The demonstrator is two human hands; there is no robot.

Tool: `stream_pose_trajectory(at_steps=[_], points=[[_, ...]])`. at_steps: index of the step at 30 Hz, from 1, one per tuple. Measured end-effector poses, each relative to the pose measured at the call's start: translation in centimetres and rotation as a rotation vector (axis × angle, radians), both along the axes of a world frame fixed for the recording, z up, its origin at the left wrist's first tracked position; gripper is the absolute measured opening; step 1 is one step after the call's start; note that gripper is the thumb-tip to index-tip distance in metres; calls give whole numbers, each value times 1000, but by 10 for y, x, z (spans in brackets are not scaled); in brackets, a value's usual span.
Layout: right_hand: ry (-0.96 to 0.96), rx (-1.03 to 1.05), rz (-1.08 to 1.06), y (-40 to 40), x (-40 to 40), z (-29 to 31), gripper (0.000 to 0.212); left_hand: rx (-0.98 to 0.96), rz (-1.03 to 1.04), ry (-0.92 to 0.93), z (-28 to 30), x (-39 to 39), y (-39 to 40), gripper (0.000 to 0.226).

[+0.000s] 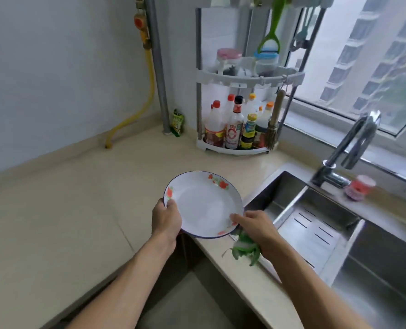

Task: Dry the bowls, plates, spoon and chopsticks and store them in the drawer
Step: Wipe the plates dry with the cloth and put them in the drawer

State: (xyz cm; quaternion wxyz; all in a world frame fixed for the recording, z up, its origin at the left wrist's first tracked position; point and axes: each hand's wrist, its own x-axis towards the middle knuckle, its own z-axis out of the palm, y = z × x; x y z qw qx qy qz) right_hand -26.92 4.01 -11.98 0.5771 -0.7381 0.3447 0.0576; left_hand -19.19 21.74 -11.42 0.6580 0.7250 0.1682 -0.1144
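White enamel, edged with a dark blue rim and printed with red flowers, makes up the plate [203,205] you are holding above the inner corner of the beige desk [78,210], face up and tilted slightly toward you. Your left hand [166,220] is gripping the plate's left edge, thumb lying on the rim and fingers curled beneath. Your right hand [256,230] is touching the plate's lower right edge with its fingertips while its grip is closing round a green and white cloth [244,248], which is bunching out below the palm. Whether the cloth is touching the underside of the plate cannot be told.

Just right of the plate, a steel sink [328,224] is sitting in the desk, with a slotted steel tray across it. A chrome faucet [354,143] is arching over the sink's far side, and a small red-capped jar [360,187] is standing beside its base. In the far corner, a white tiered rack [242,91] is holding sauce bottles [235,124] below and lidded containers above. A yellow hose [147,91] is running down the wall on the left.
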Motion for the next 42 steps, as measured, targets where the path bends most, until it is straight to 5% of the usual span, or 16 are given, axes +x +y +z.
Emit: stream_pose_trajectory(at_steps=[6, 12, 18, 24, 30, 33, 35, 38, 42], points=[[75, -33, -289, -71, -27, -19, 53, 184, -210, -73, -18, 18, -87, 29], [11, 89, -503, -116, -61, -29, 16, 435, -445, -278, -15, 15, -149, 31], [-148, 228, -688, -135, -72, -39, 40, 668, -708, -636, -21, 2, -194, 34], [-295, 340, -685, -152, -64, -38, 41, 751, -738, -761, -18, -8, -216, 32], [-376, 379, -449, -158, -50, -34, 55, 756, -672, -523, -10, -10, -232, 29], [-386, 114, -168, -154, -39, -38, 65, 563, -612, -274, -10, -8, -232, 52], [-356, -179, -62, -154, -31, -45, 53, 424, -573, -182, -7, -11, -228, 59], [-253, -460, -144, -153, -21, -49, 40, 395, -540, -172, -1, -15, -225, 55], [-449, -334, -19, -131, -6, -34, 44, 442, -483, -250, 3, -13, -233, 54]])
